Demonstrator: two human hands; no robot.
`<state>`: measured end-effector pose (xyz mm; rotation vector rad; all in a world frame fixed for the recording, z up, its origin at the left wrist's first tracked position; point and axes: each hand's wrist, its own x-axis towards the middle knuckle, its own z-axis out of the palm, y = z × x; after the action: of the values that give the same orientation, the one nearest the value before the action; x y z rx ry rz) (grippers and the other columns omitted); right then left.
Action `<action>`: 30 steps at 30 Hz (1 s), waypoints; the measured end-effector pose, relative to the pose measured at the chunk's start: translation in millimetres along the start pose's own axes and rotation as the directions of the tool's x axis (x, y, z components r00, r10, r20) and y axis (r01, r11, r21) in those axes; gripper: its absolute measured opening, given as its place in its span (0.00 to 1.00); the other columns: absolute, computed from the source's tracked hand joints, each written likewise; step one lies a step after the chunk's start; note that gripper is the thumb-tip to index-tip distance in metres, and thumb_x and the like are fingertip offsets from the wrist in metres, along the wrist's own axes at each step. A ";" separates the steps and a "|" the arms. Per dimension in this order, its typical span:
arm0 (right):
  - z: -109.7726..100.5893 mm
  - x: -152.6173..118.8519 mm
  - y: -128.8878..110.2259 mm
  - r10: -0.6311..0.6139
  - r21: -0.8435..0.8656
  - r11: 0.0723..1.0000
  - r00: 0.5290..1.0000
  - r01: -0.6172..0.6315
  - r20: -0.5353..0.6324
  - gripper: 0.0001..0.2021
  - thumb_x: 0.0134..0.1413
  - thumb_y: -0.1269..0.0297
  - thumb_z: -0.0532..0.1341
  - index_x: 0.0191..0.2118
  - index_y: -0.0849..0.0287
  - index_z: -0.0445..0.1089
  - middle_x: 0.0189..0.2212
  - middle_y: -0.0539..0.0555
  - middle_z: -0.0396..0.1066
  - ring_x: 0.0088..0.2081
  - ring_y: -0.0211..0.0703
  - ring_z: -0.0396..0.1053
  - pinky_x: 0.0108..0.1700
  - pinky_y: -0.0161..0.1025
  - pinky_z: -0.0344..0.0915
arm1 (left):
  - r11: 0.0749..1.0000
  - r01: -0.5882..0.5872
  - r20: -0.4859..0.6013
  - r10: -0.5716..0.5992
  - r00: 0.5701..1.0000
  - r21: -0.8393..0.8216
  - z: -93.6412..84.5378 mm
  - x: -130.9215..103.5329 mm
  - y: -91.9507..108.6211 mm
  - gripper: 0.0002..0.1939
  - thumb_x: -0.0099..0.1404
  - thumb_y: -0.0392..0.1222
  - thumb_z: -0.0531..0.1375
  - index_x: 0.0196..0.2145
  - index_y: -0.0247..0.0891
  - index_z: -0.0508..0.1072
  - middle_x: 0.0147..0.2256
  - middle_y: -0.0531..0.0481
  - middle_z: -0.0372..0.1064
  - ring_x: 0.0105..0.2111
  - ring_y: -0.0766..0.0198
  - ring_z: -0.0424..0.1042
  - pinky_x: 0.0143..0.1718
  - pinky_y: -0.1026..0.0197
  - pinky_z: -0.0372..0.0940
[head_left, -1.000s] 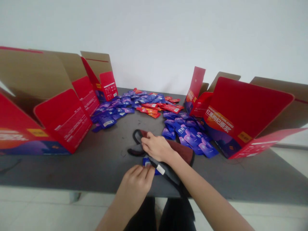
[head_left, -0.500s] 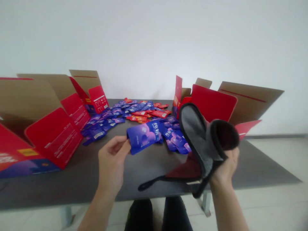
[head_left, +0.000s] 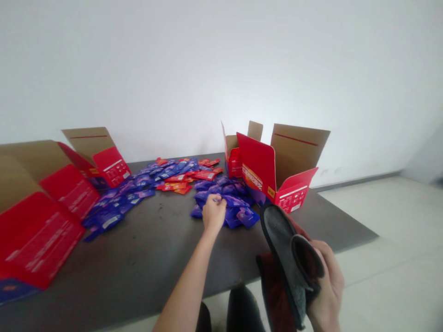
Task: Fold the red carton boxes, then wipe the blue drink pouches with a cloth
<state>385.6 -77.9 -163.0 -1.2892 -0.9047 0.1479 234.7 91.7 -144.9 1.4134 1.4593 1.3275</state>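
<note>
Near the middle, my left hand (head_left: 213, 213) is at a pile of purple packets (head_left: 247, 216), its fingers closed on one purple packet at the pile's top. On the right, my right hand (head_left: 327, 281) is wrapped round a dark grey and maroon fabric item (head_left: 282, 233) with black edging. That item has a rolled opening at its top and hangs over the table's front edge. A red carton (head_left: 258, 168) with raised flaps stands just behind it.
Open red cartons (head_left: 44, 240) line the left side of the dark table (head_left: 152, 258). Purple packets (head_left: 107, 214) and orange-red packets (head_left: 180, 184) lie toward the back. Another open carton (head_left: 235, 161) stands at the back right, before a white wall.
The view has turned right. My left hand has moved from holding a packet above the table to the right-hand purple pile. The fabric item, still in my right hand, is lower and tilted differently.
</note>
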 end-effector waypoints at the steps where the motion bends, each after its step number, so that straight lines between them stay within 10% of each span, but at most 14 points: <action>1: -2.1 -1.2 1.3 -0.001 0.001 1.000 1.000 0.001 -0.004 0.12 0.53 0.54 0.53 0.26 0.56 0.63 0.25 0.48 0.60 0.27 0.39 0.56 0.29 0.35 0.51 | 0.990 -0.060 0.010 0.059 0.998 0.128 -1.1 -4.6 -5.2 0.08 0.54 0.37 0.59 0.34 0.38 0.68 0.28 0.47 0.71 0.34 0.55 0.72 0.44 0.47 0.60; 7: -8.5 -7.4 1.3 0.004 -0.012 1.000 1.000 -0.004 -0.009 0.11 0.53 0.55 0.53 0.28 0.56 0.64 0.28 0.51 0.62 0.31 0.42 0.59 0.32 0.37 0.54 | 0.634 -0.528 0.306 0.434 0.847 0.564 -18.1 -12.5 -4.0 0.16 0.58 0.30 0.54 0.44 0.38 0.68 0.50 0.41 0.63 0.53 0.53 0.58 0.55 0.44 0.44; 12: -9.2 -9.3 0.1 -0.048 -0.043 0.998 0.999 0.049 0.026 0.10 0.55 0.57 0.53 0.28 0.56 0.65 0.28 0.51 0.62 0.31 0.41 0.60 0.31 0.37 0.54 | 0.339 -0.687 0.511 0.479 0.714 0.642 -15.2 -3.1 1.4 0.10 0.59 0.29 0.51 0.33 0.34 0.72 0.33 0.41 0.72 0.42 0.55 0.68 0.46 0.53 0.56; 18: -8.0 -15.9 6.4 -0.213 -0.171 0.961 0.975 0.220 0.058 0.09 0.56 0.60 0.53 0.29 0.57 0.65 0.29 0.51 0.62 0.32 0.40 0.61 0.32 0.37 0.55 | 0.181 -0.607 0.453 0.511 0.730 0.774 -5.0 -9.7 7.9 0.11 0.57 0.27 0.49 0.31 0.31 0.70 0.26 0.39 0.72 0.29 0.55 0.71 0.40 0.51 0.56; 25: -10.2 -18.4 6.6 -0.344 -0.224 0.911 0.938 0.346 0.049 0.08 0.57 0.64 0.53 0.31 0.58 0.66 0.30 0.51 0.63 0.32 0.38 0.62 0.33 0.35 0.57 | 0.097 -0.574 0.412 0.602 0.685 0.813 -27.8 -22.7 60.3 0.11 0.62 0.31 0.46 0.33 0.36 0.68 0.27 0.44 0.71 0.29 0.57 0.70 0.39 0.53 0.53; 30: -12.1 -18.7 6.5 -0.437 -0.335 0.832 0.894 0.442 0.096 0.05 0.56 0.66 0.54 0.33 0.59 0.66 0.32 0.52 0.62 0.32 0.37 0.62 0.33 0.34 0.58 | 0.072 -0.566 0.468 0.482 0.740 0.821 -21.2 -11.1 59.2 0.14 0.63 0.31 0.45 0.37 0.33 0.69 0.31 0.40 0.72 0.32 0.54 0.71 0.42 0.50 0.52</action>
<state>383.6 -95.6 -177.9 -1.3657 -1.2598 -0.3857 231.5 69.6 -85.0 3.0300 1.8445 0.5670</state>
